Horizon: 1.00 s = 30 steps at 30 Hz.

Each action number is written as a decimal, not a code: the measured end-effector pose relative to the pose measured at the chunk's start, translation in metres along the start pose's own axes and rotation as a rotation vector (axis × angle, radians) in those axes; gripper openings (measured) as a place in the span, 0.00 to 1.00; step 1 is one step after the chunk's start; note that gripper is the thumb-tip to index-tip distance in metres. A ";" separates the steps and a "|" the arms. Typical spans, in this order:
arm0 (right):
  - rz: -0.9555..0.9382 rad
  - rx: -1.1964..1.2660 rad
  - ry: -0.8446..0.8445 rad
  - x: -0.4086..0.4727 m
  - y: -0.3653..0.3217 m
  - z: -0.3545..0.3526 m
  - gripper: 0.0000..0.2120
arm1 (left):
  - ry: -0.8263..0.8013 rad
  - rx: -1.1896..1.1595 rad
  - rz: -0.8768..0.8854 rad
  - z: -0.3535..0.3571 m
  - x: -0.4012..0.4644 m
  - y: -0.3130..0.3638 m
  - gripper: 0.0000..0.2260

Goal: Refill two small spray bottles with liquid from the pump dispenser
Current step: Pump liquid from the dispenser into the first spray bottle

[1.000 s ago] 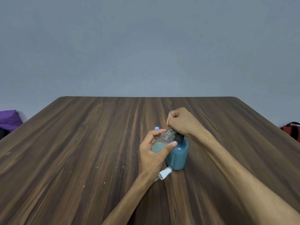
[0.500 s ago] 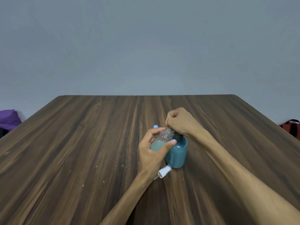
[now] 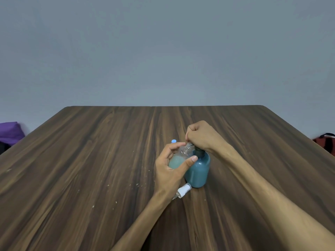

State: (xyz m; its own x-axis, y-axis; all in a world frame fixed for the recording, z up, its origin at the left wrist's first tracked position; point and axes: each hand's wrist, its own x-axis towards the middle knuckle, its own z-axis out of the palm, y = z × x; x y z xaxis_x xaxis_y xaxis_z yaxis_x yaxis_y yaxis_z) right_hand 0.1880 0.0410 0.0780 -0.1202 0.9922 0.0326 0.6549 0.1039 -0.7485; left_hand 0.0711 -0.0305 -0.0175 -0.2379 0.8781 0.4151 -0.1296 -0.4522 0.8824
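Small clear spray bottle, cap off, threaded neck up and tilted right toward the pump dispenser; pale green liquid fills roughly its lower half; held above the table, just left of the dispenser and touching or nearly touching it. Dispenser is teal, upright on the table, approx centre-right, near side; its dark collar shows, pump head hidden under the right hand. White spray cap lies on its side on the wood just in front of the dispenser's base, partly behind the left wrist. Small blue round thing pokes out just beyond the left fingers; can't tell what it is.

Left hand: fingers and thumb curled round the spray bottle, thumb across its front, tip by the dispenser's shoulder; forearm comes in from bottom centre. Right hand: closed in a fist over the pump top, knuckles up, wrist bent down; what exactly the fingers grip is hidden; forearm runs in from bottom right.

Room: wide bare wood to the left & beyond the hands; far edge w/ rounded corners well apart; pale specks scattered left of the cap. Purple bundle off the left edge, red-black item off the right; grey wall behind.
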 end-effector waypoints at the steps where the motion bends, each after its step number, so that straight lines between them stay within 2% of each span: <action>1: -0.004 0.005 0.004 0.000 0.000 -0.002 0.10 | 0.001 -0.004 0.001 0.001 -0.001 0.001 0.20; 24: -0.022 -0.044 0.028 0.002 -0.002 -0.001 0.12 | 0.011 0.008 0.007 0.000 0.002 -0.004 0.20; 30: -0.013 0.013 0.022 0.002 0.000 -0.004 0.10 | 0.002 -0.004 0.007 0.001 0.001 -0.004 0.21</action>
State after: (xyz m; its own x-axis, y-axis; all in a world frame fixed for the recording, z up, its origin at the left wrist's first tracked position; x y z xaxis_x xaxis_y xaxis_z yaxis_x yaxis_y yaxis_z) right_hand 0.1907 0.0431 0.0803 -0.1115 0.9921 0.0568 0.6438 0.1157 -0.7564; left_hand 0.0719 -0.0276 -0.0202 -0.2410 0.8745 0.4208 -0.1317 -0.4591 0.8786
